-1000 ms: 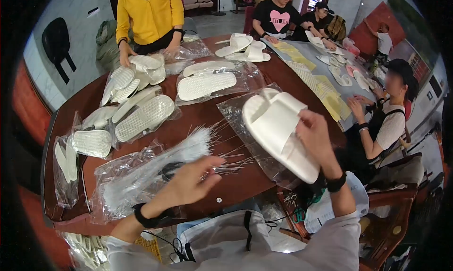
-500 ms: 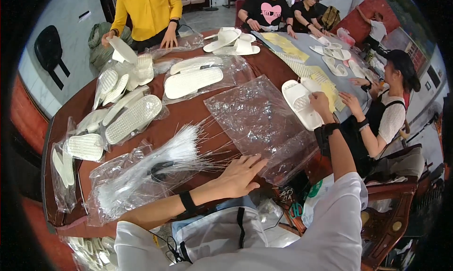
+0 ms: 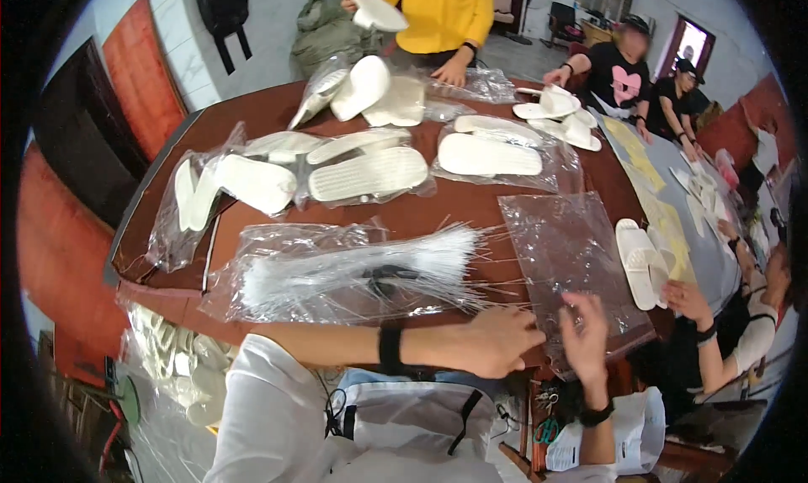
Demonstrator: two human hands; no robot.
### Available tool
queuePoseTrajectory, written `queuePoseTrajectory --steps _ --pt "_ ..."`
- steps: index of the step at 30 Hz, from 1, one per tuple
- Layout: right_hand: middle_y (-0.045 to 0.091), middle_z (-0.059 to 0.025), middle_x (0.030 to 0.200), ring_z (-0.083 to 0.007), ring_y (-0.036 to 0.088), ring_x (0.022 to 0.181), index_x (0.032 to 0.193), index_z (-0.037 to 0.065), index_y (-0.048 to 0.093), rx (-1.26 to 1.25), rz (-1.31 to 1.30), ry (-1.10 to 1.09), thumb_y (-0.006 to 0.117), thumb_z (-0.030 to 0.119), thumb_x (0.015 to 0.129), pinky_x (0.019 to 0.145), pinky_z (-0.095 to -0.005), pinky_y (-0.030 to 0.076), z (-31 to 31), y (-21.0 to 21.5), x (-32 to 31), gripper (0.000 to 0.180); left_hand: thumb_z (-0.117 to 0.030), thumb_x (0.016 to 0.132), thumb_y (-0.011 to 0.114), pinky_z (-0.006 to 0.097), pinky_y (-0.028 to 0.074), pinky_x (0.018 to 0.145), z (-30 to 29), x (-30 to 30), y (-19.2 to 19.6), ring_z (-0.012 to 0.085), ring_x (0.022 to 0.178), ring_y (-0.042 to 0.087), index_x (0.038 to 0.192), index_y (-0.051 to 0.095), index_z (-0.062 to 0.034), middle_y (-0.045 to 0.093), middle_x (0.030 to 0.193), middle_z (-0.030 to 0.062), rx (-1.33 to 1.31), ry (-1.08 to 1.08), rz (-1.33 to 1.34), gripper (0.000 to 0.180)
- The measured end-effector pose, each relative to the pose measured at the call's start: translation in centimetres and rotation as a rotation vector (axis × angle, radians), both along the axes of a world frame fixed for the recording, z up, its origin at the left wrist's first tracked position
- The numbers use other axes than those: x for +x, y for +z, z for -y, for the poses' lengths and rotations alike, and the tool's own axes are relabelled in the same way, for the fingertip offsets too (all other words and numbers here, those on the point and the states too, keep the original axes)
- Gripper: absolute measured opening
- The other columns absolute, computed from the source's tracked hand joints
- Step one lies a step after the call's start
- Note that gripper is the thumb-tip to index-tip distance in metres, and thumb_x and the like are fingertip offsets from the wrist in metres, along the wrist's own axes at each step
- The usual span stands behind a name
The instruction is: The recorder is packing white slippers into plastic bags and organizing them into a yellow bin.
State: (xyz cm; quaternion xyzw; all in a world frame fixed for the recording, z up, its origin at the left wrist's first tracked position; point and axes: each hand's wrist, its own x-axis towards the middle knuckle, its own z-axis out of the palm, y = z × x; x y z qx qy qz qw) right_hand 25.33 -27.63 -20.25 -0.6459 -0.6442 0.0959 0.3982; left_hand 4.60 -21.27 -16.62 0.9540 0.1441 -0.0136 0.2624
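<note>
A clear flat plastic bag [image 3: 560, 247] lies on the brown-covered table in front of me. My left hand [image 3: 502, 342] is at its near left edge, palm down with fingers loosely bent, and no held thing shows. Over the bag's near part, my right hand [image 3: 585, 336] is raised with fingers apart and holds nothing. A pair of white slippers [image 3: 638, 264] rests just right of the bag, and a co-worker's hand [image 3: 688, 302] reaches to it. Left of my left hand, a bundle of thin white strips [image 3: 370, 268] lies on plastic film.
Several bagged white slippers [image 3: 368, 174] line the table's far side. A person in a yellow top [image 3: 433, 16] holds a slipper [image 3: 379, 13]. A grey table [image 3: 627, 142] with yellow sheets adjoins on the right. Teal-handled scissors [image 3: 547, 431] are below the table edge, and bagged slippers [image 3: 181, 357] lie low left.
My right hand has let go of the slippers and moved left over the bag. A co-worker's hand now reaches to the slippers. My left hand's fingers have bent, and the view has turned left.
</note>
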Motion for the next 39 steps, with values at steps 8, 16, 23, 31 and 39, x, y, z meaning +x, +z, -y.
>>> queuePoseTrajectory --steps 8,16,23,31,39 --pt "0.056 -0.0156 0.104 -0.0352 0.054 0.098 0.103 0.004 0.062 -0.033 0.076 0.094 0.064 0.008 0.082 0.085 -0.0425 0.043 0.4 -3.3 -6.2 0.021 -0.022 0.071 0.075 0.05 0.042 0.096 -14.9 -12.4 2.2 0.0392 0.116 0.049 0.128 0.05 -0.0056 0.05 0.126 0.0228 0.457 0.735 -0.301 0.064" --pt "0.056 -0.0159 0.103 -0.0356 0.053 0.097 0.102 0.003 0.061 -0.02 0.163 0.093 0.066 0.003 0.08 0.082 -0.0435 0.043 0.5 -3.3 -6.6 0.023 -0.027 0.067 0.079 0.049 0.038 0.096 -21.9 -14.4 -5.4 0.0356 0.119 0.043 0.13 0.045 -0.006 0.045 0.128 0.0183 0.761 0.802 -0.178 0.075" --pt "0.056 -0.0165 0.103 -0.0362 0.053 0.096 0.104 0.004 0.061 -0.015 0.154 0.112 0.066 0.0 0.078 0.082 -0.043 0.044 0.1 -3.5 -6.7 0.026 -0.015 0.071 0.071 0.041 0.045 0.086 -23.9 -14.4 -7.5 0.0273 0.097 0.059 0.104 0.066 -0.0136 0.064 0.099 0.0076 0.841 0.76 -0.032 0.033" --pt "0.054 -0.0182 0.108 -0.0367 0.052 0.103 0.104 0.002 0.062 -0.08 0.191 0.068 0.063 0.004 0.083 0.089 -0.0437 0.041 0.3 -3.5 -6.8 0.022 -0.013 0.068 0.071 0.038 0.053 0.066 -16.9 -17.7 -1.2 0.0286 0.077 0.068 0.08 0.07 -0.0045 0.068 0.082 0.0147 0.713 0.745 -0.382 0.014" --pt "0.061 -0.0174 0.103 -0.0362 0.057 0.097 0.102 0.004 0.067 0.057 0.275 0.196 0.06 0.023 0.092 0.083 -0.0442 0.047 1.2 -3.0 -7.5 0.022 -0.03 0.067 0.073 0.044 0.041 0.089 -15.9 -15.6 -8.0 0.0312 0.112 0.049 0.099 0.07 -0.019 0.056 0.116 0.0123 0.661 0.615 -0.263 0.033"
